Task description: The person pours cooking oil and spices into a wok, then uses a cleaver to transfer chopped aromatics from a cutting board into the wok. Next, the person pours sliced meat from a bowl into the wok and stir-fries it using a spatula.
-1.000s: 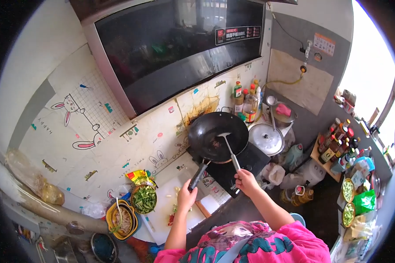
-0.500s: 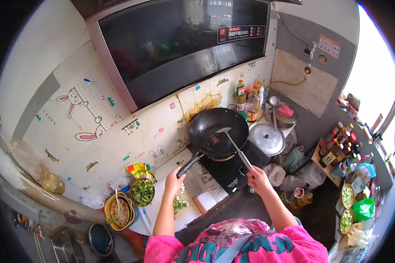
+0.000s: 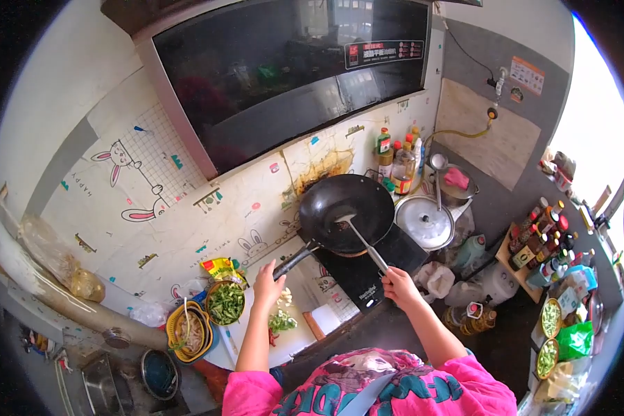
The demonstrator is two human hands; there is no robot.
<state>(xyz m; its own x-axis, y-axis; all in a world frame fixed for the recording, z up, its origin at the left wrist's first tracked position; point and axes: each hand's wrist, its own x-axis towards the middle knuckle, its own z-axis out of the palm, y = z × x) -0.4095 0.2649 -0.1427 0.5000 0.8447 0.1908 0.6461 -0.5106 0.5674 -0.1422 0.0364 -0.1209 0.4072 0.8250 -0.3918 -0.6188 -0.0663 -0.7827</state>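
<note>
A black wok [image 3: 374,201] sits on the black stove [image 3: 357,277], its handle [image 3: 297,260] pointing toward me at lower left. My left hand [image 3: 265,281] is at the end of that handle, with its fingers apart and no longer wrapped around it. Closed around the handle of a metal spatula [image 3: 367,248] is my right hand [image 3: 401,286]. The spatula's head rests inside the wok, near some small dark bits that I cannot make out. Below my left hand, chopped green pieces [image 3: 282,322] and pale pieces lie on a white cutting board [image 3: 295,338].
A bowl of green vegetables [image 3: 226,305] and a yellow basket [image 3: 175,331] stand left of the board. Right of the wok are a lidded pot [image 3: 423,220] and several bottles [image 3: 402,170]. A range hood [image 3: 291,83] hangs above. More bottles [image 3: 534,243] crowd the right side.
My left hand has loosened from the wok handle and shifted slightly left. The spatula head has moved down and toward me inside the wok, with my right hand a little lower.
</note>
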